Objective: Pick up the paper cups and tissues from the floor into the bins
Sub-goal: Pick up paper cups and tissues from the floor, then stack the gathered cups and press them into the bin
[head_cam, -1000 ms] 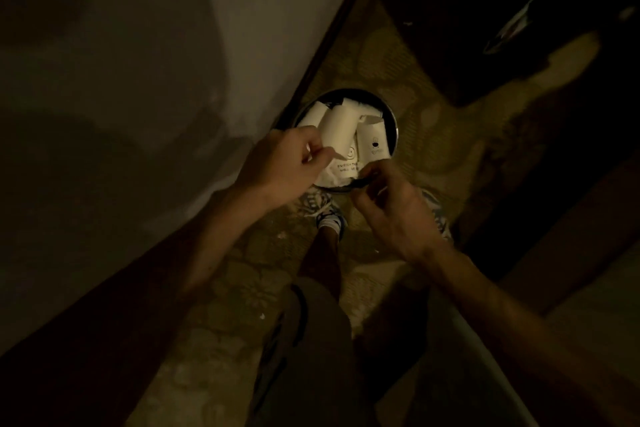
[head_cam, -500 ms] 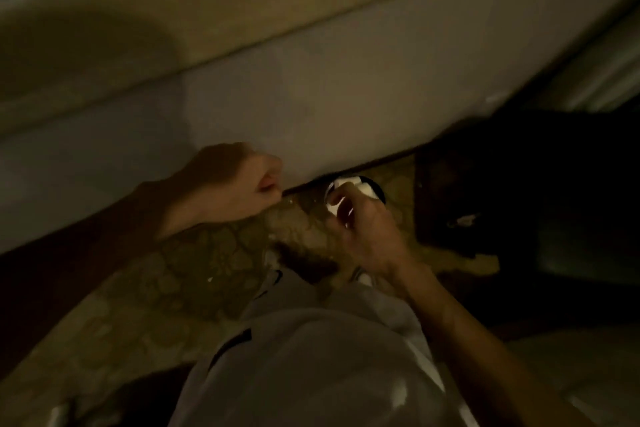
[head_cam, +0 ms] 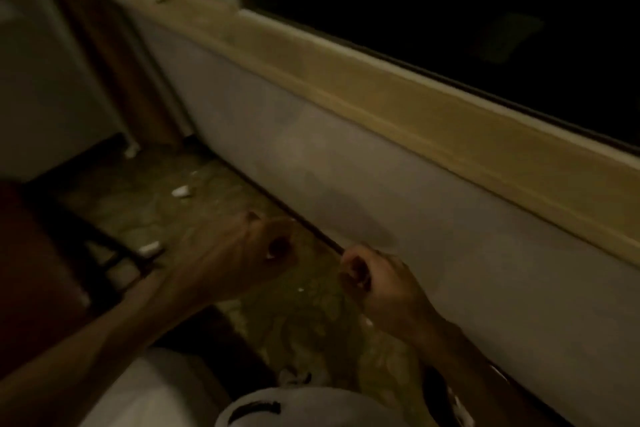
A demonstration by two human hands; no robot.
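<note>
HANDS FREE, LITTER AHEAD: Both hands are held low over the mottled yellow-brown stone floor (head_cam: pixel 221 215) beside a pale grey wall (head_cam: pixel 398 191) under a long wooden window sill (head_cam: pixel 415 104). The left hand (head_cam: pixel 256 253), at centre frame, and the right hand (head_cam: pixel 377 281), just right of it, are each shown with the grip clenched. Nothing is made out in either, though the frame is dark and blurred. A small white crumpled scrap (head_cam: pixel 180 191), cup or tissue untold, is seen left of centre, and a second white scrap (head_cam: pixel 150 248) lies lower left beside a dark furniture frame (head_cam: pixel 104 243). No bin is identified. The step is judged to be the approach to the next piece: a reach down-left and a pinch are called for.
</note>
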